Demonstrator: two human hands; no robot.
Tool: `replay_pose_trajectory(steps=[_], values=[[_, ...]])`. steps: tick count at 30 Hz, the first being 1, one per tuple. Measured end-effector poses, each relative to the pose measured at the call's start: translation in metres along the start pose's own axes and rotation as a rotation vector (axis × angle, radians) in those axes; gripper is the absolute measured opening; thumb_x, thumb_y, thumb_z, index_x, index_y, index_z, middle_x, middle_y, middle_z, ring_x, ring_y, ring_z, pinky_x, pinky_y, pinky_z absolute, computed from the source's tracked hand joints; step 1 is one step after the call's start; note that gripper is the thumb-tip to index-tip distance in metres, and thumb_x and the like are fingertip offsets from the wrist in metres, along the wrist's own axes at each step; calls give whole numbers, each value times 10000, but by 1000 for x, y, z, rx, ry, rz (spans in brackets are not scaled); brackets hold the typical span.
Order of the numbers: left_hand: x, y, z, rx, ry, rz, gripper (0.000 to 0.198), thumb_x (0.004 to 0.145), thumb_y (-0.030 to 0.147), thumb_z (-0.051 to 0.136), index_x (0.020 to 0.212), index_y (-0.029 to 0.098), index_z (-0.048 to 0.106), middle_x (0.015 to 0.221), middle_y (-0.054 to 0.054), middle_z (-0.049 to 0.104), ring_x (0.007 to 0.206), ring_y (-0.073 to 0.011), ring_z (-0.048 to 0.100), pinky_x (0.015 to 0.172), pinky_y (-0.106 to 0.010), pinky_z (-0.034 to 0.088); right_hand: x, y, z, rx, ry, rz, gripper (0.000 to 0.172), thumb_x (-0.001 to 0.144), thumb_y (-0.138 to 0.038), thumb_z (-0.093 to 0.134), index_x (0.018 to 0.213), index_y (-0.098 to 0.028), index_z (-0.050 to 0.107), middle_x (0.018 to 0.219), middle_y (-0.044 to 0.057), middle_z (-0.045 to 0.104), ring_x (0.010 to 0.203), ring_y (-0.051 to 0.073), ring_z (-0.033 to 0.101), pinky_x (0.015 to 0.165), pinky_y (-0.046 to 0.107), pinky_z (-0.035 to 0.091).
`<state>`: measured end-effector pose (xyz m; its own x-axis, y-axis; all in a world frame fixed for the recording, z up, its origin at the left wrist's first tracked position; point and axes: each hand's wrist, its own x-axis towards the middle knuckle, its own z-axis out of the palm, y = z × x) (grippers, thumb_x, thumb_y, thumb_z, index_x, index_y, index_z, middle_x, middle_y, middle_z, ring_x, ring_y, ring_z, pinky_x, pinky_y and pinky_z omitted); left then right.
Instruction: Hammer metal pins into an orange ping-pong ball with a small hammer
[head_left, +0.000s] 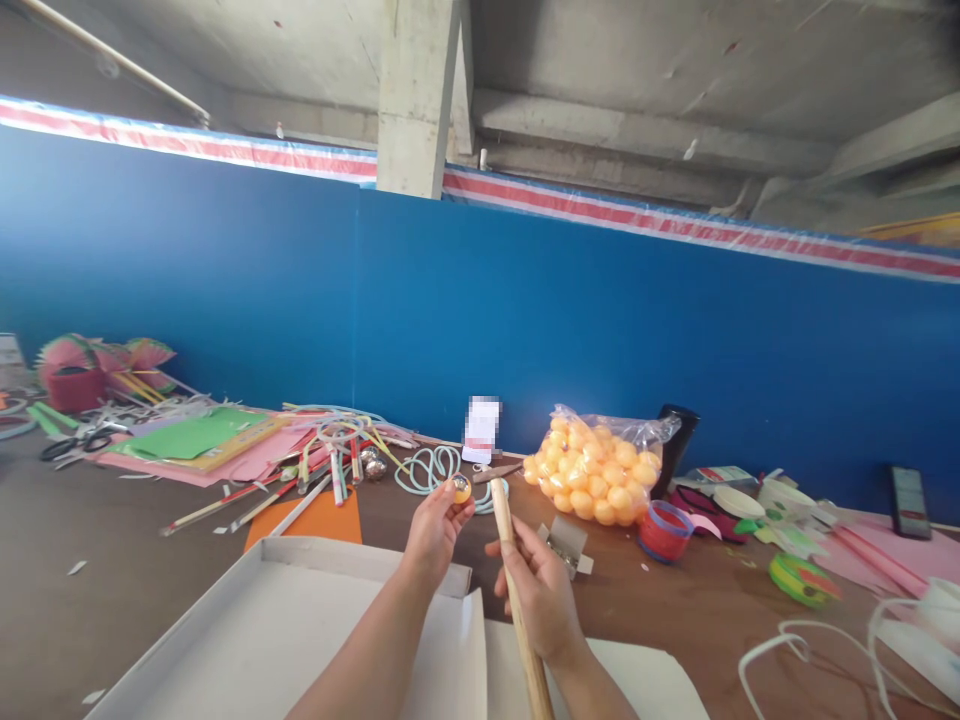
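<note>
My left hand (439, 530) pinches a small round object (461, 488), shiny silver on top and orange-yellow at its rim, between thumb and fingers. In my right hand (536, 590) is the wooden handle of a hammer (517, 610), held upright at a slant. Its dark head (497, 473) points away, close to the round object but apart from it. Just past my hands lies a coil of pale blue cord (429, 470). Beside my right hand sits a small opened carton (568, 545) with little metal pieces in it. Below my forearms is a shallow white box (337, 553).
A clear bag of orange balls (592, 470) stands behind, near a red tape roll (665, 531) and a black cylinder (675, 445). Silver balls (373, 463), paper sheets (195, 435) and scissors (82, 443) lie left. White cable (772, 645) loops right. A blue partition (525, 310) borders the table.
</note>
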<state>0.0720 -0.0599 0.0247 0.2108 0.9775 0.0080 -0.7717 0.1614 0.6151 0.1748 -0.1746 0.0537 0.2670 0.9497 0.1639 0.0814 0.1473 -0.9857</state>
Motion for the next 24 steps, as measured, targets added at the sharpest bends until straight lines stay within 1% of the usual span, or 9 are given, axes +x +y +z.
replay_pose_trajectory(steps=[2, 7, 11, 15, 19, 21, 24], values=[[0, 0, 0, -1, -15, -4, 163, 767, 156, 569, 918, 106, 605, 812, -76, 645, 670, -122, 623, 639, -240, 519, 0, 0, 0, 8, 7, -13, 558, 755, -455, 561, 1239, -185, 494, 900, 90, 638, 487, 109, 527, 355, 212, 441], [-1, 1, 0, -6, -54, -1, 221, 769, 180, 571, 979, 112, 588, 802, -60, 633, 665, -114, 615, 630, -226, 510, -1, 0, 0, -31, -38, 5, 519, 779, -438, 545, 1240, -204, 493, 862, 74, 640, 495, 103, 531, 354, 186, 419], [-2, 2, 1, -16, -48, -7, 260, 760, 172, 580, 1016, 130, 561, 833, -59, 630, 671, -117, 621, 635, -233, 509, -2, -1, -1, 7, 19, -47, 546, 789, -443, 534, 1266, -189, 457, 883, 83, 632, 498, 101, 523, 355, 193, 434], [-2, 2, 2, -6, -43, -4, 216, 748, 191, 605, 952, 135, 559, 827, -59, 628, 688, -125, 627, 627, -231, 507, -4, -2, -2, -5, 24, -82, 542, 802, -431, 525, 1281, -193, 436, 879, 77, 629, 502, 103, 524, 359, 192, 434], [-2, 3, 2, 17, -37, 13, 159, 729, 190, 633, 857, 129, 561, 735, -33, 612, 657, -114, 620, 615, -215, 502, -4, 1, -1, -80, -47, -87, 521, 807, -424, 520, 1268, -188, 461, 853, 79, 638, 504, 108, 540, 364, 189, 432], [-1, 3, 2, 28, -28, 22, 151, 726, 189, 640, 842, 127, 565, 703, -23, 601, 641, -108, 615, 613, -211, 501, -4, 3, 0, -95, -42, -81, 526, 800, -434, 523, 1259, -182, 472, 834, 81, 643, 494, 108, 539, 349, 182, 421], [-1, 2, 2, 55, 10, 44, 161, 728, 206, 648, 847, 129, 573, 748, -36, 615, 642, -101, 611, 618, -212, 505, -3, 3, -1, -85, -7, -72, 545, 794, -447, 523, 1263, -178, 462, 871, 90, 644, 499, 112, 541, 342, 188, 427]])
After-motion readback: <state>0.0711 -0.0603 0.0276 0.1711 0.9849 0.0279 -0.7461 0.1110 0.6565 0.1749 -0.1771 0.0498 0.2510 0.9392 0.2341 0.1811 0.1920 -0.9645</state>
